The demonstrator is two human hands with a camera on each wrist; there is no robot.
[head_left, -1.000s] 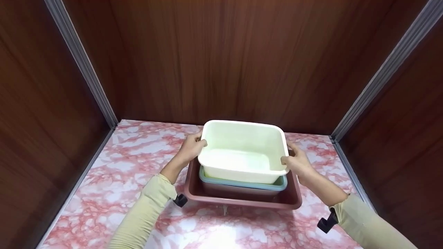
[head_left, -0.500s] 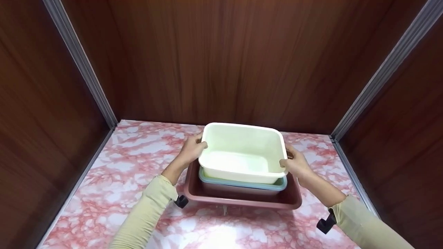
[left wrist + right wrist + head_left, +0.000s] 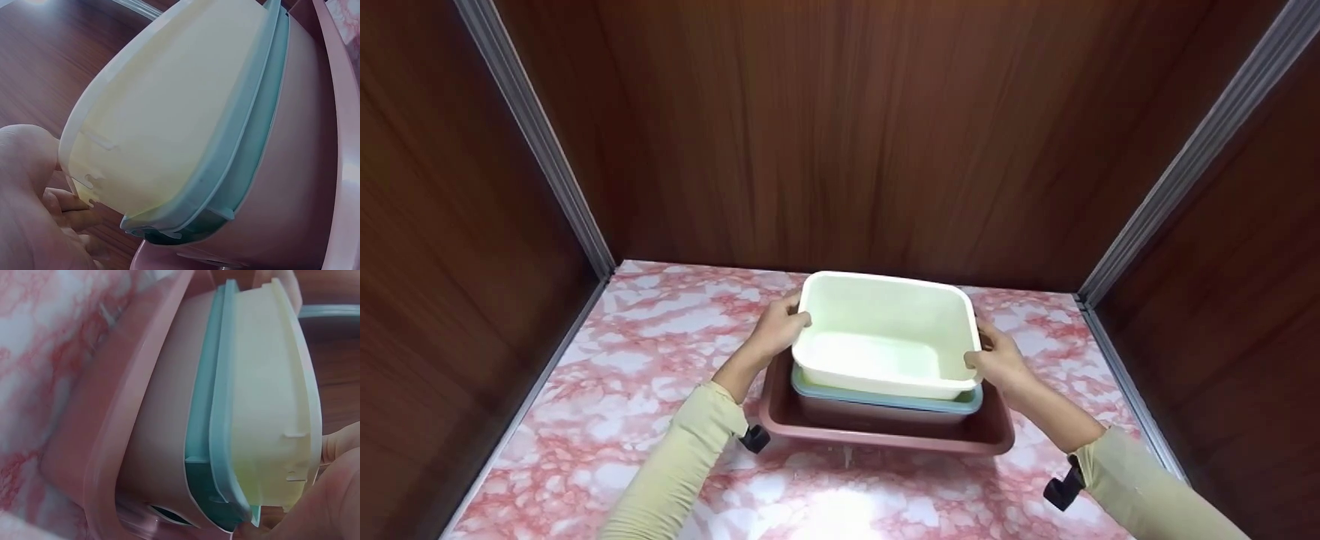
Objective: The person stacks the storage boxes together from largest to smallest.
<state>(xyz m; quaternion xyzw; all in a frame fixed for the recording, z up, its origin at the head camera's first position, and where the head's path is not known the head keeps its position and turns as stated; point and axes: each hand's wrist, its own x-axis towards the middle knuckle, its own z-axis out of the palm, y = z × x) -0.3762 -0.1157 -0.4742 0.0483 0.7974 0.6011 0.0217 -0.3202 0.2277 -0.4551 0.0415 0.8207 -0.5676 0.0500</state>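
Note:
A cream rectangular basin [image 3: 877, 360] sits partly inside a blue basin [image 3: 877, 396], tilted so its far side stands higher. My left hand [image 3: 778, 328] grips its left rim, thumb over the edge and fingers outside. On the opposite rim, my right hand [image 3: 999, 365] holds on in the same way. The left wrist view shows the blue rim [image 3: 256, 95] around the cream wall, resting in a pale pink basin [image 3: 292, 146]. All of these stand inside a larger dark pink basin [image 3: 885, 437]. Most of the inner basins' lower walls are hidden.
A pink-and-white marbled tabletop [image 3: 645, 375] lies under the stack. Dark wood panels [image 3: 840, 135] rise at the back and both sides, with grey metal strips [image 3: 540, 142] at the corners. Black wrist mounts [image 3: 754, 439] hang by the sleeves.
Both hands have lowered the cream basin a little, bringing it slightly deeper into the blue one. The grip on each rim has stayed, and the outer basin has not moved.

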